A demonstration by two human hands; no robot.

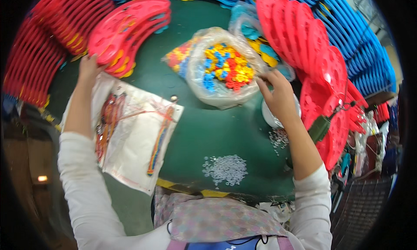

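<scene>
nearest, small pile of clear plastic beads (pixel 225 168) on green table (pixel 204 124); beyond, right hand (pixel 278 96) with fingers pinched narrow at rim of clear plastic bag of coloured pieces (pixel 223 69), left hand (pixel 89 65) fingertips touching stacked pink plastic discs (pixel 128 26) left of that bag.

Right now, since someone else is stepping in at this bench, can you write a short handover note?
Left hand: open, fingers on the nearest stack of red plastic frames.
Right hand: at the rim of the clear bag of small coloured pieces; grip not clear.
Flat clear packets lie at the left, a pile of small pale bits near the front edge of the green table.
Done and left: cannot tell.
</scene>
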